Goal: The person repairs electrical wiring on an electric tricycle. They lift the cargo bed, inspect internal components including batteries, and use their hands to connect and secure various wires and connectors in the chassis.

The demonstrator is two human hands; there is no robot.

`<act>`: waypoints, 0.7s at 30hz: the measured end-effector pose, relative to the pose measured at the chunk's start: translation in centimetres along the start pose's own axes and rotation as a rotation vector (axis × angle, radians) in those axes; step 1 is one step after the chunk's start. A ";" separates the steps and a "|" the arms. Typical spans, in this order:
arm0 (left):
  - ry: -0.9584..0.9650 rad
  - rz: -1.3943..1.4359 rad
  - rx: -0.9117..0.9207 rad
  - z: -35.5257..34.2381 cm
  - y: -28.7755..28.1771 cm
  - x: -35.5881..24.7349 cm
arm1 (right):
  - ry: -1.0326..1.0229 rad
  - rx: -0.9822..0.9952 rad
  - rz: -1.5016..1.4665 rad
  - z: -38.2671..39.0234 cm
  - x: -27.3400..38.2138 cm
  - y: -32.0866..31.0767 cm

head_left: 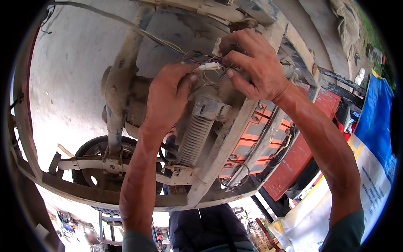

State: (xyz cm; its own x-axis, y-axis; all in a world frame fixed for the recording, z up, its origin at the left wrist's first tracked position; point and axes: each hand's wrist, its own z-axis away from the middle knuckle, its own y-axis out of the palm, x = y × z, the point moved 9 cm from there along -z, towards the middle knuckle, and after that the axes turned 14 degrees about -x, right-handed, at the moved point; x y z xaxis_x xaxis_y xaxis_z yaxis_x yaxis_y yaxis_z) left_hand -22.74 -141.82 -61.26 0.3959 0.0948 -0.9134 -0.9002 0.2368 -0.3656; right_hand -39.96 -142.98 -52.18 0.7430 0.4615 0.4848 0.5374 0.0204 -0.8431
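Observation:
A white plastic wire connector (209, 66) lies between my two hands, above a dusty metal frame. My left hand (168, 96) is closed on its left end, thumb and fingers pinched together. Several thin wires (222, 69) run out of its right side, where my right hand (258, 63) is closed with thumb and forefinger on them. The curled fingers of the right hand partly hide a second pale connector (217, 47). Just below the hands sits a finned grey controller box (197, 130), coated in dust.
Orange and grey batteries (266, 134) sit in the frame (226, 153) to the right. An axle tube (119, 92) and a wheel (98, 161) are at the left. A grey cable (113, 17) crosses the top. A blue and white sheet (373, 138) hangs at the far right.

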 end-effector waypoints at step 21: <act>0.251 -0.218 0.107 7.0 -0.9 -8.5 | 0.203 -0.245 0.043 1.4 -2.1 -0.9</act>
State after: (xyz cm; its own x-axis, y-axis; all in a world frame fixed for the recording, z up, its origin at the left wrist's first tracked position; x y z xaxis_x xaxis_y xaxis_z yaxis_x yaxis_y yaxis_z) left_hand -24.01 -136.11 -51.86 0.5081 -0.2068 -0.8361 -0.7697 0.3267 -0.5485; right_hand -42.60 -142.70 -52.79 0.8183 0.2702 0.5073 0.5656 -0.2211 -0.7945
